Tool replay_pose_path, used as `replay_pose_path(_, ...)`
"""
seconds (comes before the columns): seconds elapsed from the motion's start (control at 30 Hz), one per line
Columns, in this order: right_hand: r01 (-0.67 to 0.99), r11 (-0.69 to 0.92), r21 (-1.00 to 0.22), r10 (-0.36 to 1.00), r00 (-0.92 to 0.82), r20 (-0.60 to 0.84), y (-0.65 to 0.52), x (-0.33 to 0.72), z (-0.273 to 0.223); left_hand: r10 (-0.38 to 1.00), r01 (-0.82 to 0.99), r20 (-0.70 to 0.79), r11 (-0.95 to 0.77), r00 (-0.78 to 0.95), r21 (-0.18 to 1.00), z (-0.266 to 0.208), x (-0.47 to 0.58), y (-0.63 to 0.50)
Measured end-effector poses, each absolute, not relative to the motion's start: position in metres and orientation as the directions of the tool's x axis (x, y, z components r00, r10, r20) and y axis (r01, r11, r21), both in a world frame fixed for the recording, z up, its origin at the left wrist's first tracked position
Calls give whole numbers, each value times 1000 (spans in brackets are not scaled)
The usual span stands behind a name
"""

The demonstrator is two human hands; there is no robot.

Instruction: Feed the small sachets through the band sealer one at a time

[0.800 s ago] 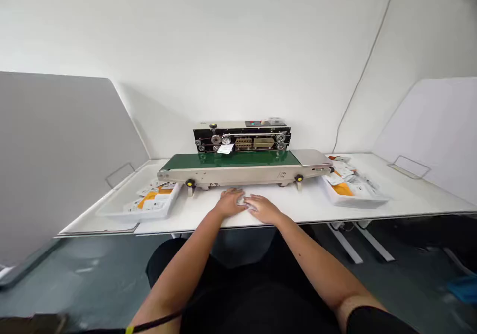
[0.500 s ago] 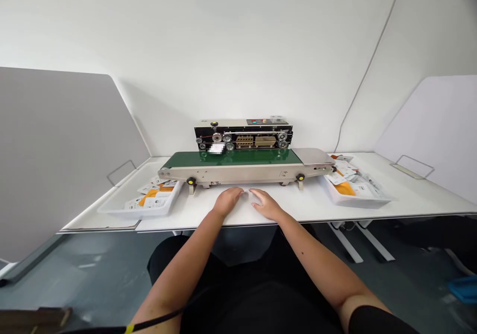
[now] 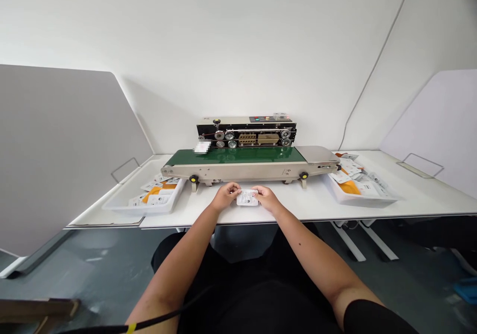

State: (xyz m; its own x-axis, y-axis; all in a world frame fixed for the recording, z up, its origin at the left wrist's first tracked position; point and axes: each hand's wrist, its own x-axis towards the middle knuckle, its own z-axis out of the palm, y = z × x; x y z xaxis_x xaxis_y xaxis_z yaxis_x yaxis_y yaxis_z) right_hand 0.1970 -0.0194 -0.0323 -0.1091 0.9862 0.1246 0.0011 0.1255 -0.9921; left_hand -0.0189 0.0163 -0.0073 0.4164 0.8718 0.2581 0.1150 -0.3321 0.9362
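Between my two hands is a small white printed packet (image 3: 247, 198), its lettered face turned up toward me. My left hand (image 3: 225, 196) pinches its left edge, and my right hand (image 3: 267, 198) pinches the upper right corner. Both are just above the front of the white table (image 3: 208, 218). Behind them stands a band sealing machine (image 3: 246, 134) with a green conveyor belt (image 3: 238, 156). Another white packet (image 3: 202, 147), partly blurred out, is at the left end of its rollers, above the belt.
A clear plastic bin (image 3: 172, 207) of white and orange packets stands at the left. A second bin (image 3: 367, 203), similarly filled, is at the right. Grey partitions (image 3: 67, 150) flank the table, and a cable (image 3: 380, 55) runs down the wall.
The packet in my hands has tilted so that its printed face now shows. On the machine, the other packet has travelled left along the rollers. The view has shifted slightly.
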Motion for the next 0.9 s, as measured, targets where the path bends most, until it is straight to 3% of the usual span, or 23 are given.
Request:
replay_pose_path(0.2, 43, 209, -977, 978, -38, 207, -26, 197, -29, 860, 132, 214, -306, 464, 943, -6, -21, 17)
replay_pose_path(0.33, 98, 248, -964, 954, 145, 261, -31, 193, -29, 873, 260, 411, -474, 262, 841, -6, -27, 16)
replay_pose_path(0.4, 34, 182, -983, 979, 91, 185, -34, 186, -28, 802, 387, 560, -593, 207, 706, -5, -27, 14)
replay_pose_path(0.47, -87, 99, -991, 992, -69, 105, -37, 176, -26, 668, 404, 653, -741, 356, 537, -2, -24, 11)
replay_pose_path(0.53, -232, 42, -972, 984, -160, 81, -38, 167, -24, 502, 280, 675, -864, 540, 418, 1, -18, 6)
replay_pose_path(0.63, -353, 33, -935, 995, -78, 65, -36, 164, -23, 384, 184, 659, -917, 647, 354, 7, -10, -3)
replay_pose_path(0.7, -249, 52, -967, 998, -22, 60, -33, 171, -23, 433, 248, 667, -900, 606, 359, 10, -11, -7)
replay_pose_path(0.77, -50, 53, -997, 994, -90, 57, -32, 183, -24, 530, 328, 666, -848, 526, 416, 10, -15, -7)
replay_pose_path(0.9, 175, 61, -983, 953, -302, 6, -38, 206, -19, 704, 351, 452, -683, 547, 640, 4, -21, -1)
